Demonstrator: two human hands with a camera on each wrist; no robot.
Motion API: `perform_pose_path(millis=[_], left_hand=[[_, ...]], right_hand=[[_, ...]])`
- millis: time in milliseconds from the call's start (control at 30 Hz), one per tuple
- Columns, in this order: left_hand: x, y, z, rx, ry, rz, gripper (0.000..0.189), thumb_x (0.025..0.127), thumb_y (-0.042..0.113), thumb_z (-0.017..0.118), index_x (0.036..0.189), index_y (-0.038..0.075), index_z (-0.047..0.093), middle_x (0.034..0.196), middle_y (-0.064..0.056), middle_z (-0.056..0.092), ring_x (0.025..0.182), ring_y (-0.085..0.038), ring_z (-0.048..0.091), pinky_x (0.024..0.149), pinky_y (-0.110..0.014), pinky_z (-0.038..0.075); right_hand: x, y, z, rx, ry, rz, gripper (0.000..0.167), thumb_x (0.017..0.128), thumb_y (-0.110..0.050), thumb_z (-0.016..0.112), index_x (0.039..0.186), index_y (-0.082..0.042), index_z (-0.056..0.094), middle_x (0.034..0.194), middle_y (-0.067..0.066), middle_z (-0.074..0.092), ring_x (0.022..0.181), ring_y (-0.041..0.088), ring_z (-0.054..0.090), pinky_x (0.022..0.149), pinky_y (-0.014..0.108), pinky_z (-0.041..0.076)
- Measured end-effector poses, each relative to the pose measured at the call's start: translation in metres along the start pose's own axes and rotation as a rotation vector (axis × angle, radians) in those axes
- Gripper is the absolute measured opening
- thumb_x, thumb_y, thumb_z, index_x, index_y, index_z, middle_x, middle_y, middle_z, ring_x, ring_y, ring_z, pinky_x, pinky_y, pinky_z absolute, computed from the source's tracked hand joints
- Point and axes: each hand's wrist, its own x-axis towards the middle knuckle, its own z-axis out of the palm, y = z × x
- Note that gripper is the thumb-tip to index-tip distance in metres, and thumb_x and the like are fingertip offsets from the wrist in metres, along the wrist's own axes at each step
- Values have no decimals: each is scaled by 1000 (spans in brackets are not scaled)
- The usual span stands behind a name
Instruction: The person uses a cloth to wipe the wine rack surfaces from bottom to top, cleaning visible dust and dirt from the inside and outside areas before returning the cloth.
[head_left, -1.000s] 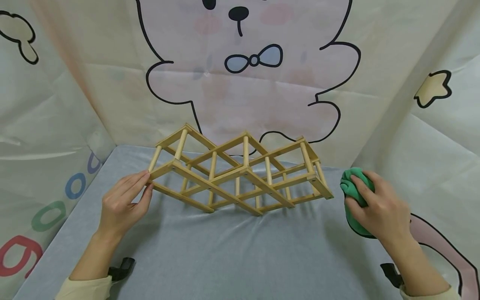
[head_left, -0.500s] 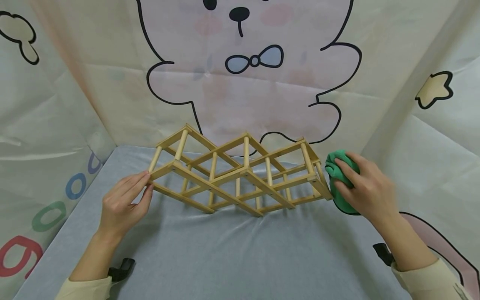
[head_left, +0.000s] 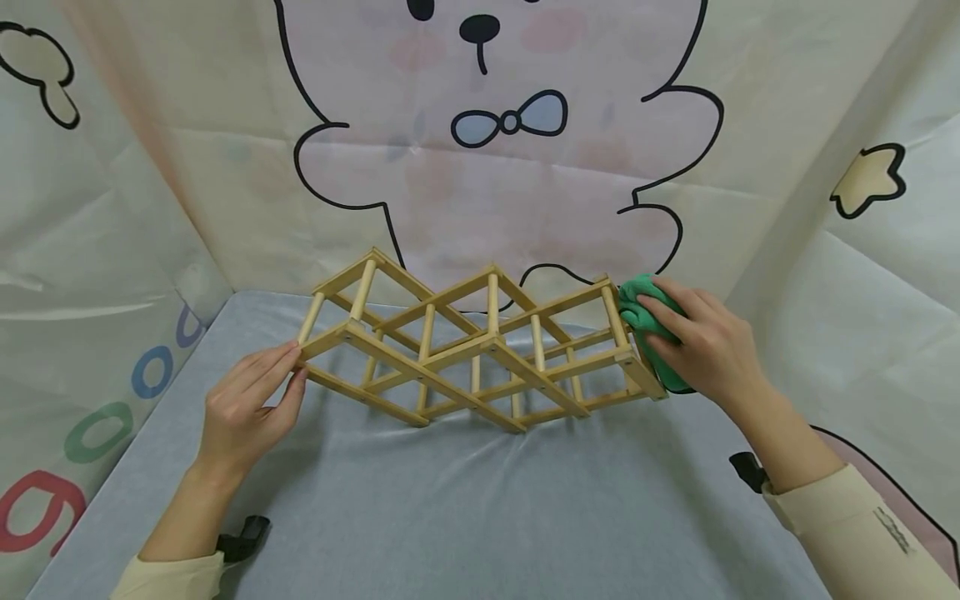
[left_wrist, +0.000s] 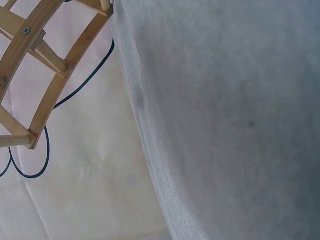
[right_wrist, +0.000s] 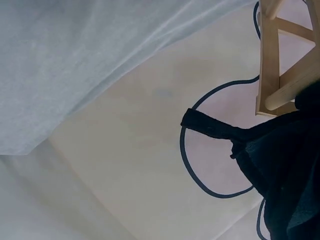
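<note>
Wooden sticks and round pegs make a long zigzag rack (head_left: 491, 340), set on a blue-grey sheet (head_left: 480, 508). The job looks partly done: the rack is already stretched wide, and a green cloth (head_left: 663, 362) seems to touch its right end. I can't tell how much of the rack is left for the cloth. The wood looks pale yellow and plain, with diamond gaps. At the rack's left end, the left hand (head_left: 251, 398) pinches a corner. The right hand (head_left: 708, 343) grips the bunched cloth. Behind the rack is a big bear drawing (head_left: 510, 200).
</note>
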Motion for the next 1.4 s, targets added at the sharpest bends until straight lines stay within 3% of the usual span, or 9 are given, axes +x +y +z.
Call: perform_pose_path(millis=[133,233,333,633,1000,1400], left_hand=[[0,0,0,-1,-7,-1,28,97,13,67,105,-10,78,99,-25,77,74,-46,69,102,-14,48],[1,-1,0,0,-9,0,28,97,14,67,106,-10,78,100,-25,77,75,-46,70,102,-14,48],[1,-1,0,3,-12,0,28,97,14,67,106,-10,78,100,-25,77,75,-47,70,102,-15,48],[1,-3,0,12,-20,7,28,97,14,67,107,-10,78,101,-25,77,76,-47,70,103,-14,47],[-1,-2,-1,15,-18,18,28,98,13,66,106,-11,78,101,-24,77,75,-46,70,103,-14,47],[-2,-2,-1,18,-26,14,28,97,13,66,107,-10,78,101,-24,77,76,-46,71,103,-14,47]], right_hand=[[5,4,7,41,14,-24,37,95,-22,67,125,-3,75,135,22,65,95,48,65,58,61,59],[7,6,11,48,-1,-29,45,81,-10,80,126,-3,75,135,22,65,93,48,66,59,61,60],[7,8,13,31,-35,-23,52,74,-4,87,125,-4,76,135,22,64,93,47,66,59,61,60],[0,14,15,-10,-149,-9,54,70,-3,93,122,-4,78,131,22,67,95,43,65,55,56,60],[-20,19,15,-15,-189,18,54,71,-3,92,122,-4,77,133,21,65,99,43,65,55,58,60],[0,10,15,-2,-157,37,55,74,-5,92,126,-5,76,135,22,65,98,43,65,54,58,60]])
